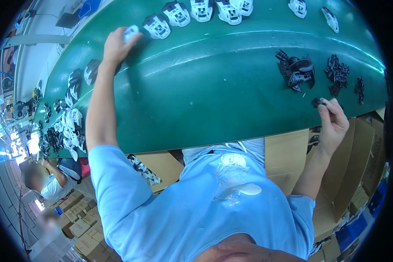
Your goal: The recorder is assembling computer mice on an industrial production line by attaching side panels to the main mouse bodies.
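Note:
At the far left of the green table, my left hand is closed around a small white plastic shell. Beside it begins a curved row of white-and-black plastic shells, shaped like computer mouse housings. My right hand is raised over the table's right front edge, with thumb and finger pinching a small black plastic part. Beyond that hand lie a heap of black curved shells and a pile of small black parts. My left fingertips are partly hidden behind the hand.
The green table spans the view. White shells and dark parts crowd its left end. Open cardboard boxes stand below the right edge. Another person is at the left. Plastic wrapping lies against my shirt.

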A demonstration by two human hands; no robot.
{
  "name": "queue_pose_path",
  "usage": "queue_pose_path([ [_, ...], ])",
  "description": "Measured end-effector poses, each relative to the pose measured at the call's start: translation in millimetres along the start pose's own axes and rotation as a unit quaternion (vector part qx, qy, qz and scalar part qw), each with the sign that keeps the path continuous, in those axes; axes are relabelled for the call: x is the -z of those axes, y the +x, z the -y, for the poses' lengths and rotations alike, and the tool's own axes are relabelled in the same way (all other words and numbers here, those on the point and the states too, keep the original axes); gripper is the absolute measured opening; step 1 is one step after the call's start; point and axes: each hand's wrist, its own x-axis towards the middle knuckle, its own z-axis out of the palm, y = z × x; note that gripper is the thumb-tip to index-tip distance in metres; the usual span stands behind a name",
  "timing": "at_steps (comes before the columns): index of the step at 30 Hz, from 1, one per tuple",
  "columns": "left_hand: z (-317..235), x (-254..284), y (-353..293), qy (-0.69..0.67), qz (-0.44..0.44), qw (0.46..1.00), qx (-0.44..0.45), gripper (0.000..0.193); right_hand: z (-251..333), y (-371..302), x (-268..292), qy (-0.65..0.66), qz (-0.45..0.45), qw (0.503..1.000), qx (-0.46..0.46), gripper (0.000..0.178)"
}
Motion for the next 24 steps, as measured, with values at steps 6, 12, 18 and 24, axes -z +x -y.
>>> queue_pose_path([
  [6,-195.1,11.8,-4.6,-0.781,0.038,0.575,0.241,0.063,48.5,10.4,-114.2,0.305,0.125,0.939,-0.097,0.015],
  [12,-293.9,6.6,-17.7,-0.804,0.035,0.557,0.207,0.063,43.2,17.5,-177.0,0.364,0.122,0.912,-0.146,0.018],
  [18,-303.9,10.4,-25.8,-0.676,-0.006,0.736,0.05,0.048,41.9,1.2,-169.8,0.168,0.061,0.978,-0.106,0.018],
  [24,-308.0,4.6,-35.4,-0.653,-0.023,0.755,0.054,0.056,39.1,-12.7,-175.1,0.215,0.035,0.972,-0.092,0.018],
])
